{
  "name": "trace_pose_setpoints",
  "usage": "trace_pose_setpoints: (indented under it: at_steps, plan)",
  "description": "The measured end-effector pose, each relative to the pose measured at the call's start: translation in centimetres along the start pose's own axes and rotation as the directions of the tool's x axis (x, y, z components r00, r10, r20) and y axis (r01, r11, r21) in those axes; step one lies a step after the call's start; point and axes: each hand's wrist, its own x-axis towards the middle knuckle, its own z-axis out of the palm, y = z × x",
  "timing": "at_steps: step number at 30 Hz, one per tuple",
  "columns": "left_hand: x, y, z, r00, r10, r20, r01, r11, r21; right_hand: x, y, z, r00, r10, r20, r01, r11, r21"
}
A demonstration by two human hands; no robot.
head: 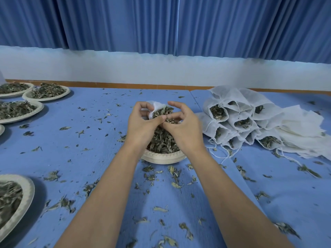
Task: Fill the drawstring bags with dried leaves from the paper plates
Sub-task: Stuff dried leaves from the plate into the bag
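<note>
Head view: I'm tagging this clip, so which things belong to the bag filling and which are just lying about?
In the job: drawstring bag in the left hand; right hand pinching dried leaves; paper plate beneath; filled bags; empty bags; waiting plates.
Lying about: spilled leaf bits on the blue tablecloth; curtain.

Before you on the table sits a paper plate of dried leaves; your left hand and right hand meet just above it at a drawstring bag. Filled bags lie piled to your right; more plates line your left.
</note>
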Motion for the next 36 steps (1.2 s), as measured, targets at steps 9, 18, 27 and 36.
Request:
trace_pose_setpoints:
  at_steps: [9,18,27,36]
  plan:
    - [0.3,-0.2,-1.0,0.998,0.066,-0.006,-0.064,0.986,0.156,1.0,0.6,-1.3,0.993,-0.079,-0.09,0.068,0.991,-0.118]
    - [0.4,-0.5,-1.1,0.993,0.056,0.102,-0.074,0.98,0.184,1.3,0.9,-1.0,0.973,-0.23,0.02,0.223,0.914,-0.339]
    - [1.8,-0.3,1.0,0.923,-0.034,-0.384,0.136,0.96,0.243,0.8,1.6,-0.2,0.957,-0.218,0.193,0.262,0.934,-0.244]
    - [1.4,0.3,0.7,0.976,-0.2,-0.084,0.206,0.975,0.077,1.5,1.2,0.4,1.0,0.003,-0.018,-0.005,0.994,-0.105]
